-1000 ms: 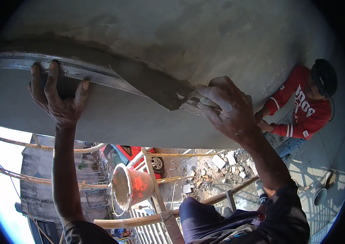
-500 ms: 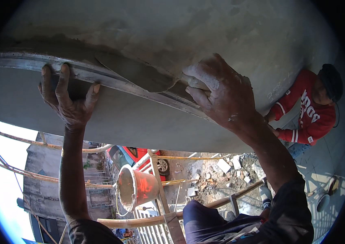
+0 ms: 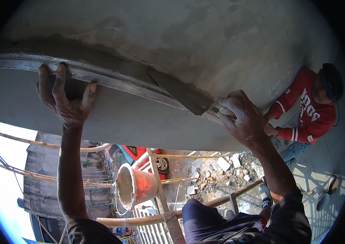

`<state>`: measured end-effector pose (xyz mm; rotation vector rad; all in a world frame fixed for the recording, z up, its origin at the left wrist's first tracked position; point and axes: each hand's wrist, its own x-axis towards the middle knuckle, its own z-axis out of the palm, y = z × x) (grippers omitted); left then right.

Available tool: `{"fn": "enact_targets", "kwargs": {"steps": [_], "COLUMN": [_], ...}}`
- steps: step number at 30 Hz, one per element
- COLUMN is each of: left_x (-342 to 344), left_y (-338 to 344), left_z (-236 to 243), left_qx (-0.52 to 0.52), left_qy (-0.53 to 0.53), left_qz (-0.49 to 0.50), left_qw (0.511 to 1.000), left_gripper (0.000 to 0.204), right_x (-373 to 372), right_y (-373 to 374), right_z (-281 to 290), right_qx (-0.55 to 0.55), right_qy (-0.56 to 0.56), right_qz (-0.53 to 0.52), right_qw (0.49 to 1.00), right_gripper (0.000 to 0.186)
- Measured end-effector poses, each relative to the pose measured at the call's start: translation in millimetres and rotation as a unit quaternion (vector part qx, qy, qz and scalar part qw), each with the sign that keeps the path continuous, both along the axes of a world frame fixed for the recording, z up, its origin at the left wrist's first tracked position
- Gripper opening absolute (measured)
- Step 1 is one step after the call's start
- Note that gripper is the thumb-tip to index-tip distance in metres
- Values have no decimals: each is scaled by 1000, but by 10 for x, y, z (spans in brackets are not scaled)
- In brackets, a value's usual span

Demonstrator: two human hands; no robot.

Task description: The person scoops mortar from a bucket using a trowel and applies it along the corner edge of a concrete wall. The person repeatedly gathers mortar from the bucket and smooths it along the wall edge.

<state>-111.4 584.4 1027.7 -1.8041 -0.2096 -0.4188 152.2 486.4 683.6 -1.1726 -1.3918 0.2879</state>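
– Along the grey plastered surface, what is the left hand doing?

– Pressing lightly. Fingers are standing well apart, wrapping around nothing. Two fingertips are touching the long, ribbed, silver metal bar; the thumb tip is resting by its lower edge.

– And the right hand?

– Gripping. Fingers are folding tightly around the handle end of a thin, flat, grey metal trowel. Handle itself is mostly hiding behind the fingers.

– Trowel position?

– Between the two hands, nearer the right. Blade is slanting from upper left to lower right. Upper tip is lying above the bar, over the darker plaster band; lower right end is overlapping the bar.

– Anyone close?

– Co-worker in a red, white-striped sweatshirt and dark cap, sitting at far right of view. Both their hands are showing near the person's right forearm; cannot tell what they're holding.

– Below?

– Orange-red bucket with a pale rim is showing between the forearms, mouth facing left. Red car is standing beyond it; pale broken rubble is lying to the right.
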Motion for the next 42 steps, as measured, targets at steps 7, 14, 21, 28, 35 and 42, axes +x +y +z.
{"fn": "enact_targets", "kwargs": {"steps": [7, 14, 21, 28, 35, 42], "left_x": [0, -3, 13, 21, 23, 20], "left_y": [-28, -12, -37, -33, -21, -39], "left_z": [-10, -1, -11, -10, -14, -14], "left_qx": [8, 0, 8, -11, -5, -5], "left_qy": [4, 0, 3, 1, -4, 0], "left_qz": [11, -10, 10, -6, 2, 11], "left_qw": [1000, 1000, 1000, 1000, 1000, 1000], "left_gripper": [83, 85, 84, 82, 82, 79], "right_x": [-28, -23, 81, 101, 45, 54], "right_y": [-13, 145, 217, 129, 47, -173], "right_z": [822, 1427, 1106, 271, -361, -260], "right_qx": [66, 110, 55, 10, -5, 56], "right_qy": [36, 43, -34, -32, -26, 34], "right_qz": [21, -10, -16, -2, -4, 33], "right_qw": [997, 993, 998, 999, 1000, 997], "right_gripper": [31, 31, 31, 24, 30, 35]}}
